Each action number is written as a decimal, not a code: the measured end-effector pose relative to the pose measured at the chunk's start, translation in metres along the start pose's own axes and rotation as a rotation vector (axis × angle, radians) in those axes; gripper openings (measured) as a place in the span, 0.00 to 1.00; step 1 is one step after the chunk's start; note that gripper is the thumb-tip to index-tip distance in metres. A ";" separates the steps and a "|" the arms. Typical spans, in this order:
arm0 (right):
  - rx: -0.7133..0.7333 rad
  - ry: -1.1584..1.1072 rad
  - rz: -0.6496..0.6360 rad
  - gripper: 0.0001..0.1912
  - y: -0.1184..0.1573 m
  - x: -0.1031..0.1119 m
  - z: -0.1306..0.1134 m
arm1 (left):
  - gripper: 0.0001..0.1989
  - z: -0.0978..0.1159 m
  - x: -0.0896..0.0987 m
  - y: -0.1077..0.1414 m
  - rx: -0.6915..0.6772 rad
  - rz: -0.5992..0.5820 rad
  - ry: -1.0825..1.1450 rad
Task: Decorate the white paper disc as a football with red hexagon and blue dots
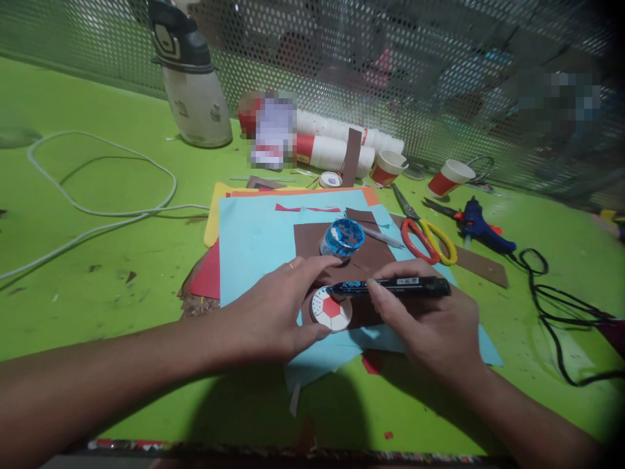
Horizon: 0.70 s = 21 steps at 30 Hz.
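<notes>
My right hand grips a black marker that lies almost level, pointing left. Its tip meets the upper edge of a small round white disc, or is just above it. The disc has a red hexagon in the middle, dark lines running outward and blue dots at its upper left. My left hand steadies the disc between thumb and fingers, which curve round its left side. Just beyond stands a small open jar smeared with blue paint. Brown paper and light blue sheets lie underneath.
Scissors and a blue glue gun with a black cord lie right. Paper cups, stacked cups and a white kettle-like container stand behind, before a perforated metal screen. A white cable loops left.
</notes>
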State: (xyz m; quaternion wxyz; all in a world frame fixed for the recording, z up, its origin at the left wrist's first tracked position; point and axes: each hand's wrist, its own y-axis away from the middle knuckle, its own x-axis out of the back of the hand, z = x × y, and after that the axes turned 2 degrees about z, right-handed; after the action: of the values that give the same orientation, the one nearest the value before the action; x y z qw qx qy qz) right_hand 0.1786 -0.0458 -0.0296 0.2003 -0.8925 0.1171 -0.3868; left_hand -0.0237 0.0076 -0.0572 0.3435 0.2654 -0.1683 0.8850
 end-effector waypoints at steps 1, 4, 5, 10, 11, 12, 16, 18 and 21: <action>-0.002 -0.002 0.000 0.02 0.000 0.000 0.000 | 0.37 0.000 0.000 0.000 -0.001 0.001 -0.005; -0.027 -0.012 -0.009 0.03 0.000 -0.001 -0.001 | 0.37 0.000 0.000 0.000 -0.001 0.001 -0.015; -0.033 -0.017 -0.014 0.03 0.000 -0.001 -0.001 | 0.37 0.000 0.000 0.000 0.000 0.001 -0.020; -0.050 -0.041 0.006 0.03 0.002 0.001 -0.003 | 0.36 -0.002 -0.001 0.001 -0.021 0.013 -0.031; -0.058 -0.050 0.027 0.03 0.002 0.001 -0.003 | 0.36 -0.002 -0.002 0.001 -0.029 0.019 -0.035; -0.063 -0.054 0.050 0.03 0.003 0.002 -0.003 | 0.36 -0.003 -0.002 0.000 -0.035 0.024 -0.043; -0.037 -0.025 0.084 0.03 0.002 0.004 -0.001 | 0.35 -0.003 -0.003 -0.001 -0.037 0.025 -0.079; -0.019 -0.026 0.072 0.03 0.002 0.004 0.000 | 0.35 -0.003 -0.003 -0.001 -0.034 0.019 -0.082; -0.008 -0.009 0.068 0.03 0.002 0.003 0.001 | 0.35 -0.003 -0.002 -0.001 -0.028 0.019 -0.081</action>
State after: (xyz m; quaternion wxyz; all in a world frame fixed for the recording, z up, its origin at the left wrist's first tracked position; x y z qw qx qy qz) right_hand 0.1812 -0.0484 -0.0294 0.2103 -0.8906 0.1479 -0.3752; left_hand -0.0224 0.0085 -0.0609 0.3316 0.2944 -0.1967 0.8744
